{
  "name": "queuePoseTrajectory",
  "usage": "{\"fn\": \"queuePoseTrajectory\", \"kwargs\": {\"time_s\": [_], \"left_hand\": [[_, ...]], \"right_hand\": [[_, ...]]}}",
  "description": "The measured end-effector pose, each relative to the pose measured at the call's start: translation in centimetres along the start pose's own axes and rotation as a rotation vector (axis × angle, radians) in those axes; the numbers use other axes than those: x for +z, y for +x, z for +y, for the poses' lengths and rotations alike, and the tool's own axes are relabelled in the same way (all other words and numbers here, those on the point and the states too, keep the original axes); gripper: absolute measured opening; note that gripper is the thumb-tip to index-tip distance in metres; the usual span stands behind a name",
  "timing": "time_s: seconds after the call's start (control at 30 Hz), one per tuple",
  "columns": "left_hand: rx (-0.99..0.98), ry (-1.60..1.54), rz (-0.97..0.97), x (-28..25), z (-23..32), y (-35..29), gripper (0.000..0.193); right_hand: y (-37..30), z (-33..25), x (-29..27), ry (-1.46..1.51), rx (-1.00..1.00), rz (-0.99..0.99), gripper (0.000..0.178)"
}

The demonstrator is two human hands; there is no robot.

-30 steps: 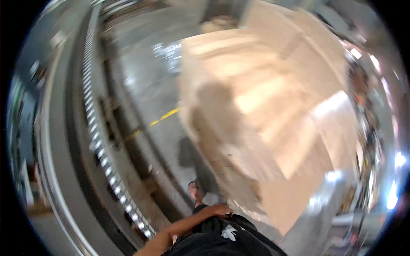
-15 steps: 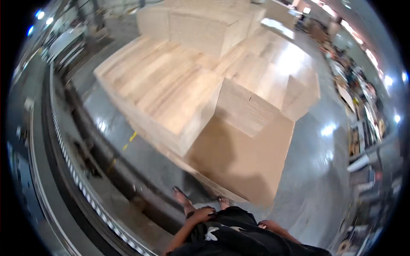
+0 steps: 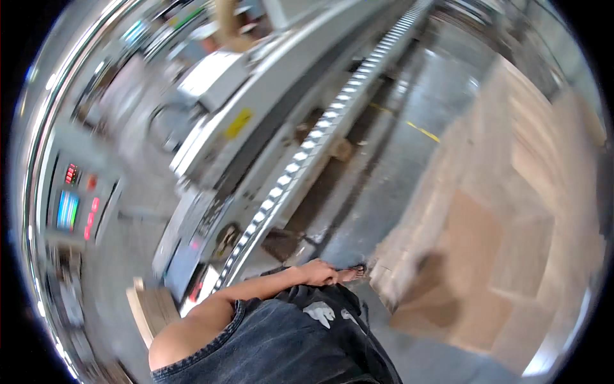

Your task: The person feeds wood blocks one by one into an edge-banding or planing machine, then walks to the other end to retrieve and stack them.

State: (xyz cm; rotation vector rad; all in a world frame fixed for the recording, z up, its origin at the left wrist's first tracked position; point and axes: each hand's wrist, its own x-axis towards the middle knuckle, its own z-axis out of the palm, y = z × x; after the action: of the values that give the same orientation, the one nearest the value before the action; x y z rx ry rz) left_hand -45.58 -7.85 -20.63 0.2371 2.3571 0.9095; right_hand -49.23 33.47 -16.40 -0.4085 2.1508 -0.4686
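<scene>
My left hand (image 3: pixel 318 273) is held low against the front of my dark clothing (image 3: pixel 300 320), with the fingers curled in. Whatever lies inside the curl is hidden. It touches no board and no machine part. Just past it shows one of my feet (image 3: pixel 352 274) in an open sandal. My right hand is out of view. To the right stands a blurred stack of pale wood-grain boards (image 3: pixel 537 141), with a brown cardboard sheet (image 3: pixel 473 237) bare on its near part.
A long machine (image 3: pixel 268 109) with a black-and-white striped track (image 3: pixel 307 144) runs diagonally on my left. Beyond it is a control panel (image 3: pixel 80 195) with a lit screen. Light boards (image 3: pixel 150 313) stand at the lower left. A yellow line (image 3: pixel 422 131) marks the grey floor.
My view has swung left, so the machine now fills the middle and the board stack has shifted right. My right hand has left the view. My left hand stays near my waist.
</scene>
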Motion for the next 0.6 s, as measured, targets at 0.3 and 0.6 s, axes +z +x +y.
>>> {"fn": "queuePoseTrajectory", "kwargs": {"time_s": [0.3, 0.6], "left_hand": [[-0.245, -0.131, 1.278, 0.3, 5.9, -24.9, 0.017], [-1.890, 0.174, 1.579, 21.0, 7.4, -60.7, 0.074]], "right_hand": [[4.5, -12.1, -1.3, -0.593, -0.438, -0.237, 0.036], [4.3, -27.8, 9.5, -0.825, -0.870, -0.341, 0.038]]}}
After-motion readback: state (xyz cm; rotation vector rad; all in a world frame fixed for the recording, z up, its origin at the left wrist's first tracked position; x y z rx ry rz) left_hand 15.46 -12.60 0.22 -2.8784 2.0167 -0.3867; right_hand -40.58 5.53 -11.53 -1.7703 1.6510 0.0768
